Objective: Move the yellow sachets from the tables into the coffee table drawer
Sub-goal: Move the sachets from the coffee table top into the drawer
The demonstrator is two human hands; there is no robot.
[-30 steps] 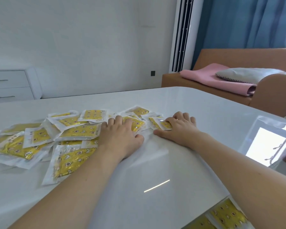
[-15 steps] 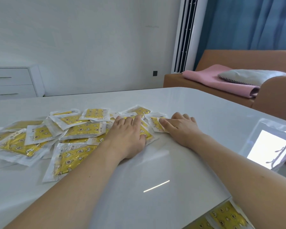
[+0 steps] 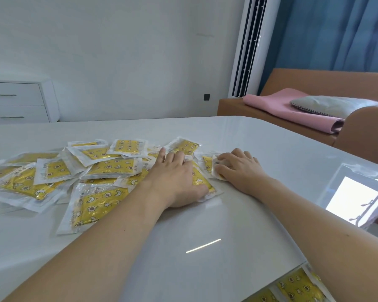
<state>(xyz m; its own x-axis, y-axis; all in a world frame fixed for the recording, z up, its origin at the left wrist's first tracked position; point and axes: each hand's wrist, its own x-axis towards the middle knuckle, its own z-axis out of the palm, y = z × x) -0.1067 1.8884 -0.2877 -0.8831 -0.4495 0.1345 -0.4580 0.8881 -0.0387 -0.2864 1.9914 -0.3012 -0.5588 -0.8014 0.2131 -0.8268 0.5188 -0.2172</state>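
Many yellow sachets (image 3: 109, 168) lie overlapping in a loose heap across the left and middle of the frame, on a glossy white table (image 3: 238, 214). Both hands are at the right end of that heap, probably because gathering from the edge lets the packets be drawn together instead of picked one by one. The left hand (image 3: 177, 177), in the middle of the frame, lies palm down with fingers spread flat, pressing on one sachet whose yellow corner (image 3: 202, 182) shows under the palm; more packets sit beneath and just beyond its fingertips. The right hand (image 3: 238, 168), just to its right, has its fingers curled down onto a small sachet (image 3: 214, 168), pinching the near edge, which looks lifted off the table. The rest of the pile spreads away to the left, out of either hand's hold. More yellow sachets (image 3: 297, 288) show at the lower right below the table edge, perhaps in the drawer; I cannot tell.
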